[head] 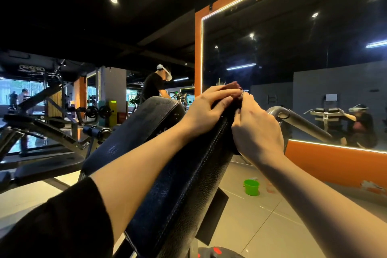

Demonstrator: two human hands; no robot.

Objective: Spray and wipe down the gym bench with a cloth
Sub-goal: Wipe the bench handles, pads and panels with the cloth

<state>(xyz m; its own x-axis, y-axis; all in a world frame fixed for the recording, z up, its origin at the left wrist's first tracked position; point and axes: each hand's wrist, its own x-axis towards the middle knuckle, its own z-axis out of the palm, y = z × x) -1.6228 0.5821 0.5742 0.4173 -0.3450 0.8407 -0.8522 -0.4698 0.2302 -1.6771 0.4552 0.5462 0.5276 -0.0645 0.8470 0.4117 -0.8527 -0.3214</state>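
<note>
Both hands are up at the top end of the bench pad (178, 174), a dark, bumpy pad w/ a stitched seam, tilted up and away. A small dark red cloth (233, 87) sits bunched on the top edge of the pad. The left hand (209, 107) lies over the cloth w/ fingers stretched long and flat, pressing it onto the pad. The right hand (256, 130) is just beside it, fingers curled in, pinching the cloth's near edge; a ring shows on one finger. The hands touch at the cloth.

A green bucket (251, 187) stands on the tile floor, low on the right, well apart from the hands. A big mirror (293, 69) w/ an orange frame fills the right side. Another person (154, 86) in black bends over far back.
</note>
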